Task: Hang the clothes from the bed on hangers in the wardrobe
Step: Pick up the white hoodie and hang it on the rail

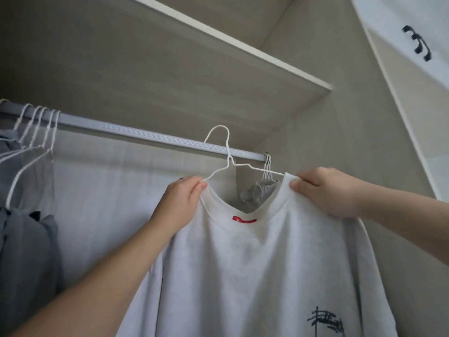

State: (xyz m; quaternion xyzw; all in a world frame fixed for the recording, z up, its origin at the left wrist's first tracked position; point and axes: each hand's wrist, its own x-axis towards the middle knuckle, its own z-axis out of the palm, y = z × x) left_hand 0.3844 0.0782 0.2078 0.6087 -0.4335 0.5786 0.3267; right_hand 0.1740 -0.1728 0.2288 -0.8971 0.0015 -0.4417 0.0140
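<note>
Two hands hold the white T-shirt (pixel 255 263) up in the middle of the frame, in front of the wardrobe rail (pixel 136 135). The left hand (pixel 179 203) pinches the collar edge together with one arm of the white wire hanger (pixel 227 152), and the right hand (pixel 325 190) is closed around the other shoulder of the shirt, where the wire goes under the cloth. The hook of the hanger stands up across the rail, and I cannot tell if it is already over it or only in front of it. This is the first risk, I think: if the hands let go before the hook sits on the rail, shirt and hanger fall down together. The second risk is the wide neck; the wire is thin, so a shoulder can slide off when the shirt is not centred. Also, just behind the collar, some other hangers (pixel 267 166) with a grey cloth (pixel 262 190) hang at the right end of the rail, and the hook can tangle with them. At the left edge, more white hangers (pixel 36 122) and a grey garment (pixel 26 251) hang well apart.
</note>
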